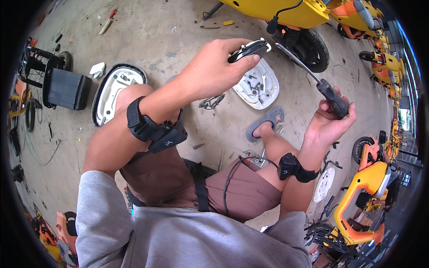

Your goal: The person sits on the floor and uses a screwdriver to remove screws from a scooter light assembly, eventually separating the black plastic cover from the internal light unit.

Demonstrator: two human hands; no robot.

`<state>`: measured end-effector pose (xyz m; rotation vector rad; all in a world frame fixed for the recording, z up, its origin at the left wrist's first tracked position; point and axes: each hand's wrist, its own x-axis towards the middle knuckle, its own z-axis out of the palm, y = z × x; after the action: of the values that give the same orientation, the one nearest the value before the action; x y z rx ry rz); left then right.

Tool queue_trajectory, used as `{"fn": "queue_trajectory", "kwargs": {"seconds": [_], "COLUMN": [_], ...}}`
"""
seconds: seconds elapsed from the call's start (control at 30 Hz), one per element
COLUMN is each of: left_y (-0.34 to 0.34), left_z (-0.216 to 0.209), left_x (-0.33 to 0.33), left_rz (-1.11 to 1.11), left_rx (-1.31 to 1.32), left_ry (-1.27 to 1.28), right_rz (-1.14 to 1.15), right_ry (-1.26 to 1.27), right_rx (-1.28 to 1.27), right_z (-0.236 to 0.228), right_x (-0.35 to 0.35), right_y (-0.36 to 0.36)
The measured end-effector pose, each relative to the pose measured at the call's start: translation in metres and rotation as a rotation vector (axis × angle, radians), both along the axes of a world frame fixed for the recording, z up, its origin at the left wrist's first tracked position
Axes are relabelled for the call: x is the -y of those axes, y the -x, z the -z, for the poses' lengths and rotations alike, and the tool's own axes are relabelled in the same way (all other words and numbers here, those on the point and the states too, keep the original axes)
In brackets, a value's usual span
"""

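My left hand [219, 64] is closed around a small black rounded part [251, 51] with a pale metal edge; its exact kind I cannot make out, and my fingers hide some of it. In my right hand [330, 117] is a screwdriver [333, 99] with a dark handle, held between thumb and fingers. Its long shaft slants up to the left, and the tip sits just right of the black part, seemingly apart from it. Below the part, a white shell-shaped tray [271, 99] lies on the floor with several small pieces and a wrench in it.
A second white shell with a black rim [99, 107] lies by my left knee. Beyond it stands a dark box [66, 88]. A yellow scooter [286, 13] is at the far side, with more along the right. A red-handled tool [110, 18] lies on the concrete floor [156, 27].
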<state>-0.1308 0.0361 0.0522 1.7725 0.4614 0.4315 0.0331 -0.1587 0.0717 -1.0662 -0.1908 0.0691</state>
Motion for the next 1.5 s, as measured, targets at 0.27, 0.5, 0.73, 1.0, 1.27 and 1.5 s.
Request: {"fn": "queue_trajectory", "kwargs": {"seconds": [0.27,0.5,0.73,1.0,1.27,1.5], "left_y": [-0.003,-0.004,-0.004,-0.004,-0.002,-0.001], "left_z": [-0.004,-0.010,-0.004,-0.002,-0.006,-0.001], "left_x": [0.002,0.004,0.002,-0.002,-0.006,-0.007], "left_rz": [-0.108,-0.164,-0.167,-0.264,-0.302,-0.324], "left_rx": [0.026,0.057,0.058,0.065,0.047,0.062], "left_ry": [-0.009,0.079,0.024,0.021,-0.041,-0.068], "right_rz": [-0.101,-0.126,-0.115,-0.155,-0.232,-0.244], "right_ry": [0.048,0.029,0.009,0.193,0.283,0.362], "right_rx": [-0.015,-0.045,-0.050,0.074,0.119,0.041], "right_z": [0.004,0.007,0.008,0.006,0.012,-0.001], "right_x": [-0.008,-0.010,-0.012,-0.020,-0.012,-0.017], "right_y": [0.013,0.011,0.010,0.022,0.014,0.026]}}
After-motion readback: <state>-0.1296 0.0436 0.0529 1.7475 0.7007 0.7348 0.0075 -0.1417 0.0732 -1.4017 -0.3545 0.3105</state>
